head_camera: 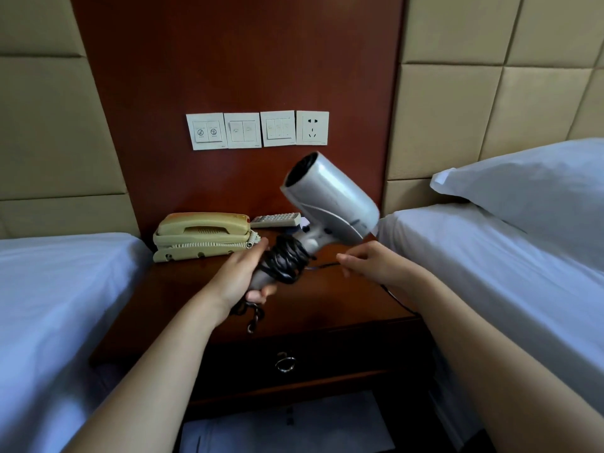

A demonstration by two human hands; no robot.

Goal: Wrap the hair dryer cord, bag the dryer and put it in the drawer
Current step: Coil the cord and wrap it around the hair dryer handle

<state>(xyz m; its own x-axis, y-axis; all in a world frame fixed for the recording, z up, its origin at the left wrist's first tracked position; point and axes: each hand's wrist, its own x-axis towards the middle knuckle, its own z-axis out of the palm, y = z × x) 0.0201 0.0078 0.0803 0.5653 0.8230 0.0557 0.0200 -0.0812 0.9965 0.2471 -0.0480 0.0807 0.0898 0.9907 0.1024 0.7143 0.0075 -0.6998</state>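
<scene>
A silver hair dryer (pixel 330 197) is held up over the wooden nightstand (pixel 313 302), nozzle pointing up and left. My left hand (pixel 240 276) grips the bottom of its handle. Black cord (pixel 286 259) is wound in several loops around the handle, and a short coiled piece dangles below my left hand. My right hand (pixel 372 261) pinches the free cord, which runs taut from the loops and trails back under my right wrist. The drawer (pixel 327 361) with a metal ring pull (pixel 285 363) is closed in the nightstand front. No bag is visible.
A beige telephone (pixel 202 235) and a remote control (pixel 276 219) sit at the back of the nightstand. Wall switches and a socket (pixel 312 128) are above. White beds flank both sides, with a pillow (pixel 529 191) on the right. Paper (pixel 287 426) lies on the lower shelf.
</scene>
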